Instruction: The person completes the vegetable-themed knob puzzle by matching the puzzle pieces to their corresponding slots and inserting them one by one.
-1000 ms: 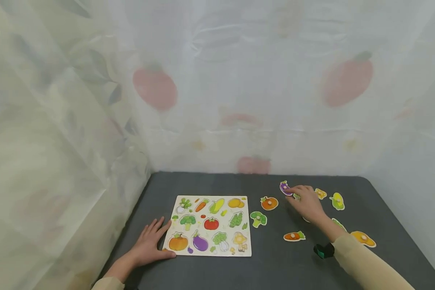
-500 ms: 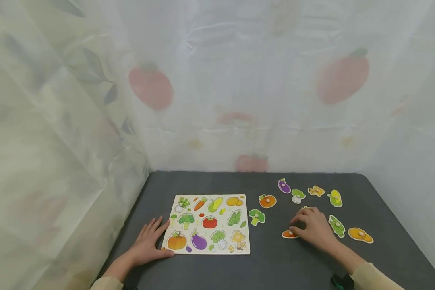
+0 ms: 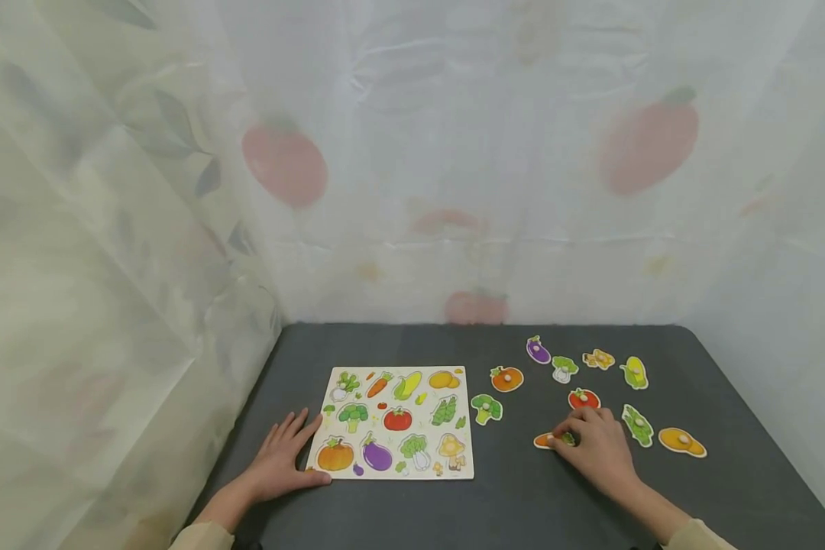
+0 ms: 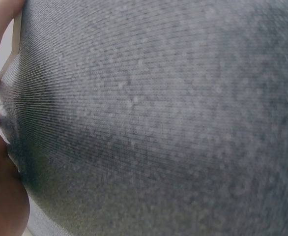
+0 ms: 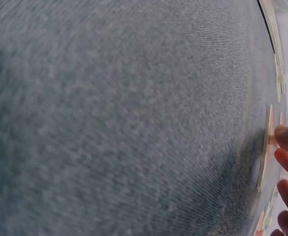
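Observation:
In the head view, my left hand (image 3: pixel 282 456) rests with spread fingers against the left edge of a white vegetable puzzle board (image 3: pixel 422 428), its thumb at the lower left corner. My right hand (image 3: pixel 600 452) is bent over a carrot puzzle piece (image 3: pixel 541 441) on the dark table, right of the board. Thumb and forefinger pinch the knob of this piece, as the right wrist view shows from the side, with the carrot piece (image 5: pixel 264 160) seen edge-on. Just beyond the right knuckles lies a tomato piece (image 3: pixel 583 398), partly covered by the hand.
Around the right hand lie a broccoli (image 3: pixel 486 409), pumpkin (image 3: pixel 506 379), eggplant (image 3: pixel 538 351), bok choy (image 3: pixel 564 370), mushroom (image 3: pixel 599 360), corn (image 3: pixel 635 373), pea (image 3: pixel 637 425) and potato piece (image 3: pixel 683 441). Patterned curtains (image 3: pixel 474 191) stand behind and beside the table (image 3: pixel 509 504).
My right hand has left the eggplant piece at the back, come toward the front and taken the carrot piece's knob. The left hand has stayed at the board's edge.

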### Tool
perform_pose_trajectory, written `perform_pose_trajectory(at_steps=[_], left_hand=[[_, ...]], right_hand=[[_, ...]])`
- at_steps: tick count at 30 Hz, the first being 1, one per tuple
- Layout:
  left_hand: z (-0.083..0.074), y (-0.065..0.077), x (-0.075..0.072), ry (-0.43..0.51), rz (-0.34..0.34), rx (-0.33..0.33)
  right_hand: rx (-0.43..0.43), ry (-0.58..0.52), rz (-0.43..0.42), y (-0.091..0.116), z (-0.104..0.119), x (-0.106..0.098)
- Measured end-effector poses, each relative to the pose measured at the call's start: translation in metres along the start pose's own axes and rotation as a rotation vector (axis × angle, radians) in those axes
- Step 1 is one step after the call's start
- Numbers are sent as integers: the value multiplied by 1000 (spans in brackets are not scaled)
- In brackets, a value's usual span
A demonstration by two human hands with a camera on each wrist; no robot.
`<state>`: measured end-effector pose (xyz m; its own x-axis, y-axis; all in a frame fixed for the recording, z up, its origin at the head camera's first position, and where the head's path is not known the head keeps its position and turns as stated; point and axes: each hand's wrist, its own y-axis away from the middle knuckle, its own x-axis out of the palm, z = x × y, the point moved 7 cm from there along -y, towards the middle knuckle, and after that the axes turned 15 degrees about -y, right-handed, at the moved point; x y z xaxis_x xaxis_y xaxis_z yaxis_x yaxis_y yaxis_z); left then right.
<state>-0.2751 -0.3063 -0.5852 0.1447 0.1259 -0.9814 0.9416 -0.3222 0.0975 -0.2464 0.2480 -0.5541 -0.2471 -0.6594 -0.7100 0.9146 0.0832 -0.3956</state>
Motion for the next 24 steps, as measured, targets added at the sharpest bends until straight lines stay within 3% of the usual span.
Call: perform_pose_trajectory(at_steps=[9, 18, 24], left_hand=[[1, -1, 1, -8, -7, -6], [0, 0, 0, -6, -3, -8], [-1, 0, -1, 2, -4, -5]], right_hand=[[14, 21, 17, -1, 3, 5], [-54, -8, -24, -3, 8, 10], [-10, -11, -29, -2, 7, 12]])
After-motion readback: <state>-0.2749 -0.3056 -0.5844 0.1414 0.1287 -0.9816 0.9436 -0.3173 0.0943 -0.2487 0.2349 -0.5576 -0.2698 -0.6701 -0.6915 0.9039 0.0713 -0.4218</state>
